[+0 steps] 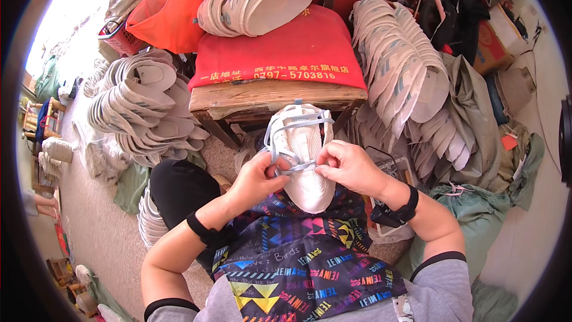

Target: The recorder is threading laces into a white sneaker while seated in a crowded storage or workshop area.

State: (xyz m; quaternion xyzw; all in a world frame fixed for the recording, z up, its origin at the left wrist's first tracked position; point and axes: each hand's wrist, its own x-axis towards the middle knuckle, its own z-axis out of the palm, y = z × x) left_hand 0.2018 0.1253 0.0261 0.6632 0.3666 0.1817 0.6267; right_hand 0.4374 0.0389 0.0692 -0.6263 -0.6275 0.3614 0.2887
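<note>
A white shoe upper (311, 194) with a mesh tongue lies over my lap, its toe pointing toward me. Grey-blue shoelace (301, 168) crosses it near the toe and loops loosely around its far end. My left hand (260, 174) is closed in a pinch on the lace at the upper's left side. On the other side, the thumb and finger of my right hand (345, 166) are pressed together on the lace. A patterned dark apron (310, 256) covers my lap below the upper.
A wooden stool (262, 98) with a red cloth (274, 56) stands just ahead, bearing a stack of shoe uppers (256, 9). More piled uppers stand at left (134, 104) and right (402, 62). A green sack (468, 214) sits at the right.
</note>
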